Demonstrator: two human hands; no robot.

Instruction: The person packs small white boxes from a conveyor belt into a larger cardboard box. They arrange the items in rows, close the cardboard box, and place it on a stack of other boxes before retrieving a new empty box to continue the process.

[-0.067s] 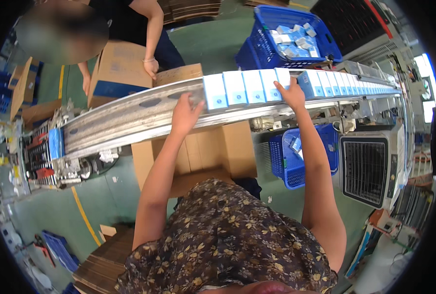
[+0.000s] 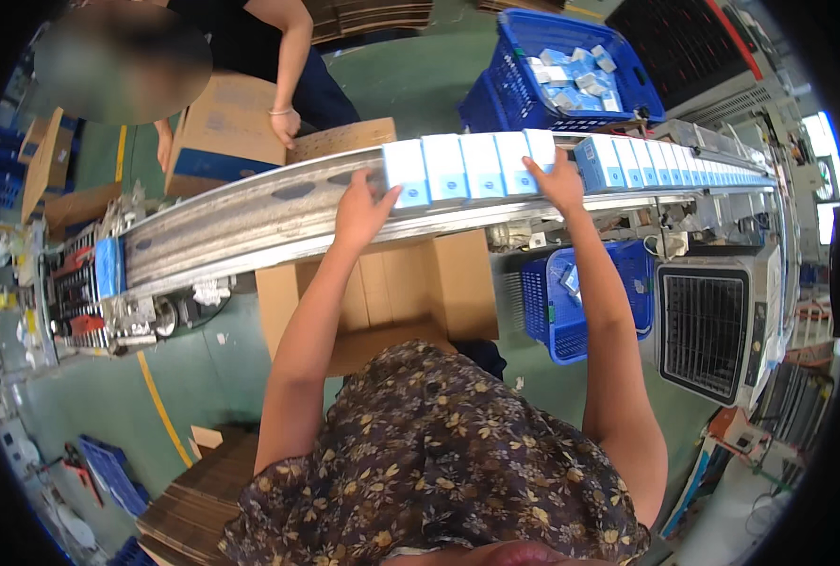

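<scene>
A group of several white and light-blue cartons (image 2: 445, 170) stands upright, side by side, on the conveyor (image 2: 222, 215). At the group's left end my left hand (image 2: 359, 213) presses on the end carton, thumb on its near face. My right hand (image 2: 557, 181) grips the right end, with its thumb on the near face and its fingers partly hidden behind. Between them, my hands hold the group together. To the right, past a small gap, a long line of like cartons (image 2: 605, 164) stands on the belt. Below the conveyor, in front of my body, is an open cardboard box (image 2: 464, 283).
Across the conveyor, a person's hand (image 2: 285, 125) rests by a brown and blue box (image 2: 226, 118). A blue basket (image 2: 511, 71) of loose cartons stands at the back; another blue basket (image 2: 534, 300) is under my right arm. A grey cooler-like unit (image 2: 753, 325) stands at right.
My left hand has closed in on the left end carton and now touches it. The group of cartons and my right hand have shifted slightly left.
</scene>
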